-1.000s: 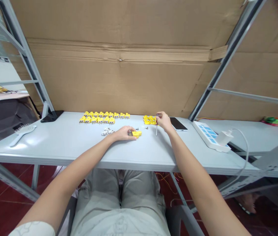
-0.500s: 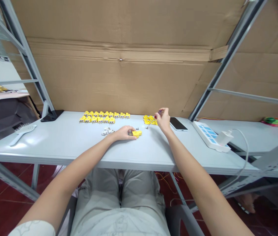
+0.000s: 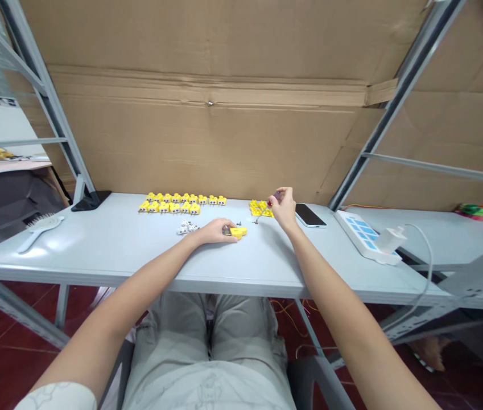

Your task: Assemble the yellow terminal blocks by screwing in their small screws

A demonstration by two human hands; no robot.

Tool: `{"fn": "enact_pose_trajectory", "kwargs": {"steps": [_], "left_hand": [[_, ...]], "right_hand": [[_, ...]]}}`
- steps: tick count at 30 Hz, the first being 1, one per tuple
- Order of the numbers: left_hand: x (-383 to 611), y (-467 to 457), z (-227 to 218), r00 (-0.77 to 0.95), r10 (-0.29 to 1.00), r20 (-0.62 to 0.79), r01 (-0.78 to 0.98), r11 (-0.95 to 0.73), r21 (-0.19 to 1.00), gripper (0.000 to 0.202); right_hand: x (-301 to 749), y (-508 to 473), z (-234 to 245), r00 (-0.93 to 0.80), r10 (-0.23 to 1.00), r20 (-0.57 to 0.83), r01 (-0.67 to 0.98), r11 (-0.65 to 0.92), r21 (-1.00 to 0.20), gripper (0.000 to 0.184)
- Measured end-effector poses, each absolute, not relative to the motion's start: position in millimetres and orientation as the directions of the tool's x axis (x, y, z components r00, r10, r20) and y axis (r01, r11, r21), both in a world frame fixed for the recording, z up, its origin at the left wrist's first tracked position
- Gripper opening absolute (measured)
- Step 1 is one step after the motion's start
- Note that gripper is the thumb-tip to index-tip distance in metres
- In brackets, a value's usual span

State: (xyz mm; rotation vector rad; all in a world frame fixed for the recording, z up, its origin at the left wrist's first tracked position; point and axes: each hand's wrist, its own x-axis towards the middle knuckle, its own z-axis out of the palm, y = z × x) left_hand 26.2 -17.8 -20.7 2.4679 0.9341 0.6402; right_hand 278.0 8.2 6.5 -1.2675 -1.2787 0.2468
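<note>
My left hand (image 3: 219,230) rests on the table with its fingers closed round a small yellow plastic piece (image 3: 238,232), whose right end sticks out. My right hand (image 3: 284,206) pinches the dark red handle of a screwdriver (image 3: 262,213), its thin shaft slanting down to the left. The tip is at a small screw (image 3: 256,222) on the table. Other tiny screws (image 3: 239,224) lie just above the yellow piece. Beyond the screwdriver are several loose yellow parts (image 3: 258,206). White small parts (image 3: 186,227) are heaped left of my left hand.
Several yellow assembled pieces (image 3: 175,206) stand in two rows along the back. A phone (image 3: 309,215) lies right of my right hand, then a power strip (image 3: 364,233) with a plugged-in charger (image 3: 389,239). A hairbrush (image 3: 38,230) is at far left. Cardboard (image 3: 207,148) walls the back.
The screwdriver tip has shifted very slightly and now meets the screw. My left hand with the yellow piece stays where it was.
</note>
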Motion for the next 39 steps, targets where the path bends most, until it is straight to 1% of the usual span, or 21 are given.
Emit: {"fn": "enact_pose_trajectory", "kwargs": {"steps": [3, 6, 8, 10, 13, 15, 18, 28, 32, 39], "left_hand": [[26.3, -17.8, -20.7, 0.654, 0.711, 0.258, 0.516, -0.668, 0.535, 0.051], [25.8, -18.2, -20.2, 0.646, 0.722, 0.247, 0.519, -0.654, 0.55, 0.052], [25.4, -18.6, -19.5, 0.646, 0.723, 0.243, 0.517, -0.649, 0.558, 0.052], [25.1, -19.0, -18.8, 0.648, 0.722, 0.243, 0.511, -0.649, 0.564, 0.051], [25.0, -19.3, -18.3, 0.656, 0.713, 0.246, 0.497, -0.654, 0.57, 0.051], [24.9, -19.6, -18.3, 0.656, 0.713, 0.247, 0.494, -0.654, 0.573, 0.05], [24.9, -20.3, -18.1, 0.648, 0.72, 0.248, 0.502, -0.649, 0.572, 0.049], [24.9, -18.9, -19.1, 0.655, 0.713, 0.251, 0.501, -0.658, 0.562, 0.052], [25.7, -17.3, -22.4, 0.65, 0.715, 0.258, 0.5, -0.658, 0.564, 0.052], [31.0, -20.9, -25.1, 0.675, 0.683, 0.281, 0.463, -0.688, 0.559, 0.053]], "right_hand": [[274.4, 3.3, 12.1, 0.385, 0.738, 0.554, 0.388, 0.415, -0.823, 0.028], [270.8, -0.8, 16.7, 0.371, 0.762, 0.531, 0.231, 0.478, -0.847, 0.032], [268.0, -3.1, 18.5, 0.347, 0.792, 0.502, 0.134, 0.488, -0.862, 0.033], [264.1, -5.9, 19.4, 0.295, 0.832, 0.469, 0.059, 0.474, -0.878, 0.035], [255.1, -11.4, 19.6, 0.169, 0.884, 0.436, -0.015, 0.445, -0.896, 0.04], [248.0, -15.3, 19.1, 0.099, 0.898, 0.43, -0.033, 0.434, -0.9, 0.044], [239.5, -19.8, 18.2, 0.052, 0.901, 0.431, -0.037, 0.434, -0.9, 0.048], [236.5, -21.9, 17.4, 0.037, 0.913, 0.406, -0.037, 0.407, -0.913, 0.049], [234.7, -23.3, 18.0, 0.004, 0.898, 0.439, -0.024, 0.439, -0.898, 0.049], [227.1, -29.4, 24.5, -0.084, 0.831, 0.551, 0.008, 0.553, -0.833, 0.043]]}}
